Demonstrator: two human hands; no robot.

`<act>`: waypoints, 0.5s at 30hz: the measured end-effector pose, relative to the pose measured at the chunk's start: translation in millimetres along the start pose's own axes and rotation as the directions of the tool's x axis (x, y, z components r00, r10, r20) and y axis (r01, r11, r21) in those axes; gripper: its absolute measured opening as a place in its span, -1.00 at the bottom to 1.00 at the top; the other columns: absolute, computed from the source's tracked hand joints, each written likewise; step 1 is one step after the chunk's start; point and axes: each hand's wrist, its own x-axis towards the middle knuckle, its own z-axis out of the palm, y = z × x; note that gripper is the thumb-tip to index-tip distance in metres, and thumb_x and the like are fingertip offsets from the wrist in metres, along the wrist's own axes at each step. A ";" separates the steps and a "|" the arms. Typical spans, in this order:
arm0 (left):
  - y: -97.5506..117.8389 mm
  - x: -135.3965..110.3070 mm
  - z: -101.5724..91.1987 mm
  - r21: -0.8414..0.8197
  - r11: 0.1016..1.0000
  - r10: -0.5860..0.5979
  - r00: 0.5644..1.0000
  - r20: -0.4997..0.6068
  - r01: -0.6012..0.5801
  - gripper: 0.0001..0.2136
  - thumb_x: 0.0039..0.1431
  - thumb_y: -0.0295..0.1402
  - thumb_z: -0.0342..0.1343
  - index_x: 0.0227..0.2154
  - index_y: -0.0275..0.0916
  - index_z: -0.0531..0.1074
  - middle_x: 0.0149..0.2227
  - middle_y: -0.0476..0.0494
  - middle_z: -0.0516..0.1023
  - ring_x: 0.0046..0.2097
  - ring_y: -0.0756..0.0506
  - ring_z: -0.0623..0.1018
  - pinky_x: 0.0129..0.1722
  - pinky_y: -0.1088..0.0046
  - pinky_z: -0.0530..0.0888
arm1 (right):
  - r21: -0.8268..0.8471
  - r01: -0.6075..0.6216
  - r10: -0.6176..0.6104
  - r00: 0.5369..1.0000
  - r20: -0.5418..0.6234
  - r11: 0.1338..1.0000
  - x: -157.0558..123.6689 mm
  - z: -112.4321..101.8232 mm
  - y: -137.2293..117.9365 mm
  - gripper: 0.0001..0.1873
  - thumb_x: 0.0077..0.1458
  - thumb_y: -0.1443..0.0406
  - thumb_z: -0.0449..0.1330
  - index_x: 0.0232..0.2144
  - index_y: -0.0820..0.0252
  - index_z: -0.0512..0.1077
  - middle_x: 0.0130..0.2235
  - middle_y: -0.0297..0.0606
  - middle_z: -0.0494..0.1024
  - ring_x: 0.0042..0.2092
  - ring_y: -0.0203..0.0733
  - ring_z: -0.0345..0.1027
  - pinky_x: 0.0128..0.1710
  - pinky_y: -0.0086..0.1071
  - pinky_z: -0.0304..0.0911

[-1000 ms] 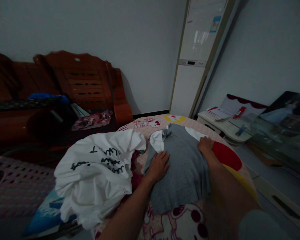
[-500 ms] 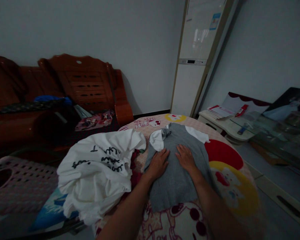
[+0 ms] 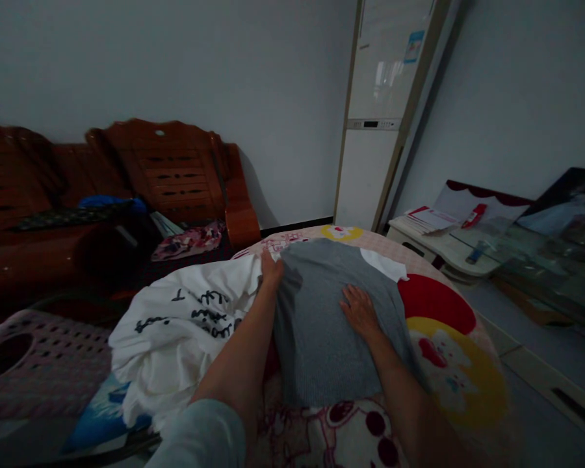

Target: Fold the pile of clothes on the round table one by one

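A grey knit shirt with white sleeves lies spread on the round table's patterned cloth. At its upper left edge, my left hand is closed on the shirt by the left sleeve, which the fingers mostly cover. My right hand rests flat on the middle of the shirt, fingers stretched out. The right white sleeve lies out to the side. Left of the shirt is a bunched white garment with black lettering, partly behind my left forearm.
A pink perforated plastic basket or chair back stands at the left edge. Behind it is a wooden sofa with cloths on it. At the right are a white cabinet with papers and a glass shelf. A tall white air conditioner stands in the corner.
My left hand has moved left and away from the shirt's middle, drawing the folded-in left side and sleeve outward. The shirt now lies wider. My right hand has stayed on it.
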 end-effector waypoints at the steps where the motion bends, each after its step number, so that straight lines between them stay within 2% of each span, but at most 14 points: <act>1: 1.3 -2.7 -2.5 0.011 0.999 -0.037 0.999 0.005 0.037 -0.59 0.31 -0.46 -0.12 0.19 -0.47 0.15 0.23 -0.44 0.31 0.29 -0.34 0.26 0.27 0.02 0.23 | 0.001 -0.002 0.002 1.000 0.003 1.000 0.1 -0.6 -0.5 -0.49 0.30 0.19 -0.06 0.23 0.24 0.28 0.31 -0.06 0.22 0.34 0.00 0.01 0.33 -0.06 -0.16; 2: 5.0 -10.1 -2.1 0.028 0.998 -0.060 0.998 0.021 0.060 -0.57 0.30 -0.45 -0.10 0.20 -0.45 0.17 0.25 -0.45 0.28 0.30 -0.34 0.25 0.27 0.02 0.22 | 0.003 -0.004 0.004 1.000 0.007 1.000 0.1 -1.2 -1.0 -0.48 0.30 0.19 -0.06 0.23 0.25 0.28 0.31 -0.06 0.23 0.34 0.00 0.01 0.32 -0.06 -0.16; 4: 16.9 -37.2 5.6 0.063 0.998 -0.020 0.995 0.102 0.014 -0.54 0.28 -0.40 -0.04 0.22 -0.37 0.18 0.30 -0.42 0.23 0.32 -0.27 0.24 0.30 0.08 0.21 | 0.009 -0.009 0.008 1.000 0.009 1.000 0.0 -2.1 -1.5 -0.48 0.30 0.19 -0.05 0.23 0.27 0.28 0.31 -0.04 0.23 0.33 0.02 0.02 0.32 -0.04 -0.16; 7: 33.5 -93.7 22.7 0.074 0.969 0.204 0.935 0.289 -0.234 -0.47 0.29 -0.28 -0.04 0.29 -0.34 0.11 0.36 -0.37 0.09 0.37 -0.22 0.14 0.32 0.13 0.17 | 0.022 -0.003 0.003 1.000 -0.009 1.000 -0.8 -2.8 -0.4 -0.48 0.30 0.20 -0.05 0.22 0.27 0.28 0.30 -0.04 0.24 0.33 0.02 0.03 0.31 -0.03 -0.14; 8: 36.4 -111.1 26.6 0.096 0.958 0.225 0.913 0.341 -0.272 -0.46 0.30 -0.25 -0.05 0.29 -0.35 0.12 0.36 -0.38 0.09 0.37 -0.23 0.13 0.31 0.11 0.18 | 0.028 0.004 -0.003 1.000 -0.019 1.000 -1.2 -2.9 0.3 -0.49 0.30 0.19 -0.05 0.22 0.25 0.29 0.30 -0.06 0.25 0.32 0.01 0.04 0.31 -0.04 -0.13; 10: 38.0 -136.9 30.3 0.173 0.940 0.212 0.899 0.384 -0.295 -0.48 0.33 -0.20 -0.10 0.29 -0.29 0.13 0.35 -0.34 0.14 0.36 -0.28 0.15 0.30 0.00 0.15 | 0.043 0.011 -0.010 1.000 -0.030 0.999 -1.7 -3.3 1.2 -0.49 0.29 0.16 -0.03 0.21 0.20 0.31 0.28 -0.08 0.29 0.32 0.00 0.06 0.31 -0.05 -0.10; 12: 36.7 -148.3 29.7 0.234 0.924 0.194 0.899 0.392 -0.302 -0.49 0.36 -0.18 -0.16 0.30 -0.23 0.13 0.33 -0.30 0.18 0.35 -0.29 0.16 0.29 -0.05 0.13 | 0.064 0.004 -0.002 0.999 -0.032 0.998 -1.8 -4.8 0.8 -0.48 0.27 0.13 0.01 0.21 0.17 0.32 0.26 -0.08 0.31 0.31 0.00 0.08 0.30 -0.05 -0.09; 15: 35.9 -147.3 26.9 0.269 0.912 0.191 0.902 0.388 -0.309 -0.49 0.37 -0.15 -0.20 0.30 -0.21 0.13 0.33 -0.27 0.19 0.35 -0.28 0.17 0.29 -0.03 0.13 | 0.108 -0.017 0.019 1.000 -0.016 0.994 -0.8 -12.2 -2.3 -0.45 0.23 0.09 0.08 0.21 0.13 0.33 0.26 -0.06 0.31 0.31 0.03 0.09 0.30 -0.01 -0.08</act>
